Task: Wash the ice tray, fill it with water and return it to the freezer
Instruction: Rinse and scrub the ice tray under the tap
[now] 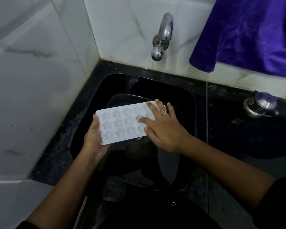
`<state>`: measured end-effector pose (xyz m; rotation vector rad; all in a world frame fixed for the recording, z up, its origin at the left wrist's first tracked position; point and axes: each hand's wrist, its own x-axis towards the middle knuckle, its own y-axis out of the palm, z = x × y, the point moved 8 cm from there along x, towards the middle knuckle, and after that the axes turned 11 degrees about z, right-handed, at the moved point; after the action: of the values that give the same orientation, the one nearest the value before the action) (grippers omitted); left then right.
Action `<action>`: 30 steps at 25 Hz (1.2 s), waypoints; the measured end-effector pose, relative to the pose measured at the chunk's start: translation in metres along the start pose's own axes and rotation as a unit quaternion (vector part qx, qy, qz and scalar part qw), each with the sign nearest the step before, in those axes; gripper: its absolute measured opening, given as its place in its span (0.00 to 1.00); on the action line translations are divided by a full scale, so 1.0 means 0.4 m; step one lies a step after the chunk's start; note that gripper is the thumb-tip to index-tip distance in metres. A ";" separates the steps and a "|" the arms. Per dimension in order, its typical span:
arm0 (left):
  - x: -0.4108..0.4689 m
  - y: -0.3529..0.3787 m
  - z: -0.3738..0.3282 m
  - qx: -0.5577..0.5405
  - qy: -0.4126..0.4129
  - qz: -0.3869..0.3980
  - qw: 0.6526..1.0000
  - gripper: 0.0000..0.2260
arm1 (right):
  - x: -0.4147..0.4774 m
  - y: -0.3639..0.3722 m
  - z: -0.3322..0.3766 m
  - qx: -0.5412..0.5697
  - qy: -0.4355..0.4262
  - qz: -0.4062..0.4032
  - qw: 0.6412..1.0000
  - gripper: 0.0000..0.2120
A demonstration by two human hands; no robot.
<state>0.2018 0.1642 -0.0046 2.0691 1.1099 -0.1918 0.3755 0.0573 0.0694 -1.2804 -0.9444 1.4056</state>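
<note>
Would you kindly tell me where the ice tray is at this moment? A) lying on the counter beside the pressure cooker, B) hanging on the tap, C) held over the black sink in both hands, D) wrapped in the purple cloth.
C: the left hand grips one end of the ice tray while the right hand lies on top, above the sink.

White marbled wall tiles (40, 63), black counter (238, 129), dim light, perhaps granite.

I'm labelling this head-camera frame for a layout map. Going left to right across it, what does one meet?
Left hand → ice tray → right hand → pressure-cooker lid on the counter. The tap and purple cloth hang above and overlap these, so they are left out.
</note>
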 end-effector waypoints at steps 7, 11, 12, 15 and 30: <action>0.006 -0.003 -0.010 -0.003 0.000 -0.015 1.000 0.32 | -0.016 0.018 -0.002 0.009 0.000 0.010 1.000 0.27; 0.004 -0.019 -0.020 -0.004 0.004 -0.008 1.000 0.30 | -0.044 0.008 -0.076 0.027 0.025 0.010 0.999 0.26; 0.005 -0.010 -0.017 0.003 0.003 -0.005 1.000 0.30 | -0.037 0.002 -0.080 0.038 0.035 0.008 0.999 0.26; 0.012 0.015 -0.012 0.011 0.000 0.003 1.000 0.31 | -0.009 -0.013 -0.060 0.041 0.050 -0.002 0.998 0.24; -0.001 0.019 -0.014 0.009 0.001 -0.005 1.000 0.30 | 0.008 -0.026 -0.064 0.034 0.057 0.002 0.998 0.23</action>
<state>0.2061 0.1653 0.0034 2.0800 1.1250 -0.2054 0.4024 0.0611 0.0753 -1.2995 -0.8106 1.3414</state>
